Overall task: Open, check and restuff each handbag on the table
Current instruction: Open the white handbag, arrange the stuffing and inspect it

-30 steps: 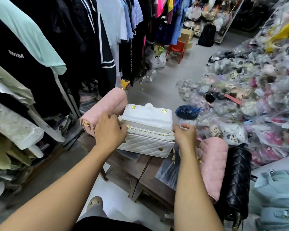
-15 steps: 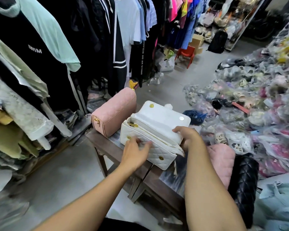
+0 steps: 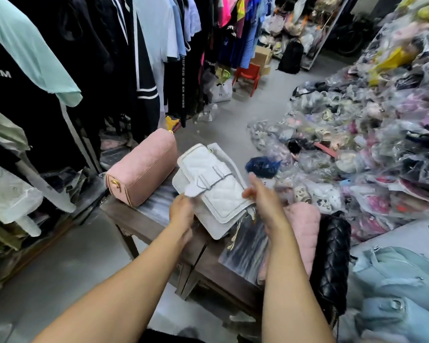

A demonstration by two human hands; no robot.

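A white quilted handbag (image 3: 216, 191) lies tilted on the wooden table (image 3: 139, 219), its flap folded down over the front. My left hand (image 3: 182, 211) pinches the flap's strap tab at the bag's near left corner. My right hand (image 3: 260, 194) is blurred; its fingertips touch the flap's right edge and the thumb is raised apart. A pink quilted bag (image 3: 141, 169) stands left of the white one. Another pink bag (image 3: 305, 226) and a black quilted bag (image 3: 332, 256) lie at the right, partly behind my right forearm.
Hanging clothes (image 3: 84, 70) fill the left side. Heaps of plastic-wrapped goods (image 3: 369, 149) cover the floor at the right. Light blue bags (image 3: 396, 280) lie at the lower right. A red chair (image 3: 248, 75) stands far back on the grey floor.
The white bag's flap, open before, now lies folded down over the front, and the bag has turned. My left hand moved from the front panel to the flap tab.
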